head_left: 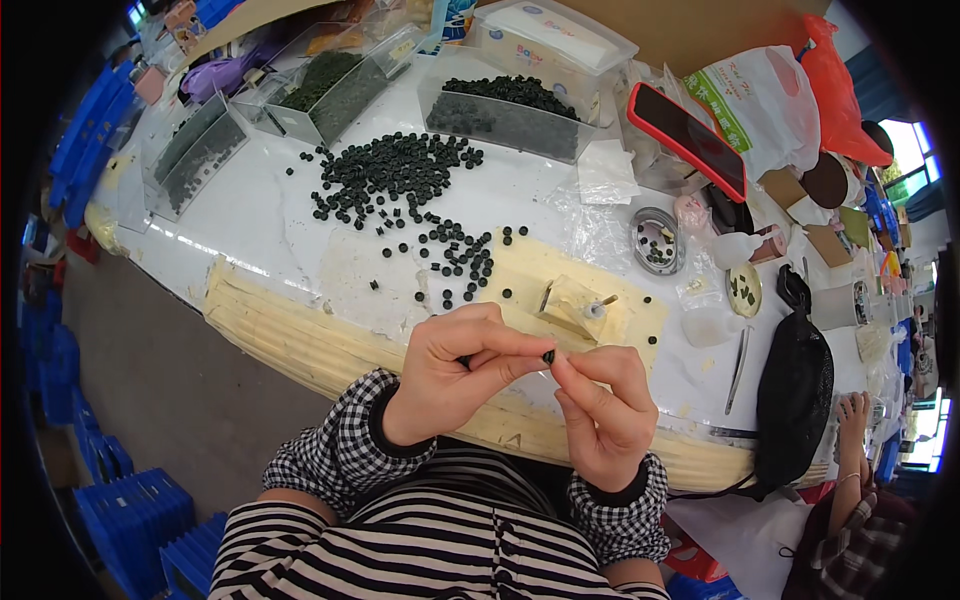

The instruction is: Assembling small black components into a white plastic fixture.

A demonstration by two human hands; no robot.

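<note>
Over the front edge of the table, my left hand (440, 375) and my right hand (612, 405) meet at their fingertips. Pinched between them is a small black round part (548, 357), its finer shape too small to make out. Something dark also shows among the curled fingers of my left hand. Just beyond, a pale block fixture (575, 305) with an upright pin (604, 303) stands on a yellow patch of the table. A loose heap of small black ring-like parts (390, 170) spreads across the white tabletop, and several stray ones lie nearer my hands.
Clear bins (560, 143) of black and green parts line the back. A red-cased phone (690, 140) leans at the right, above a round glass dish (657, 242). Tweezers (737, 370) and a black pouch (795, 395) lie right. Another person's hand (852, 420) shows far right.
</note>
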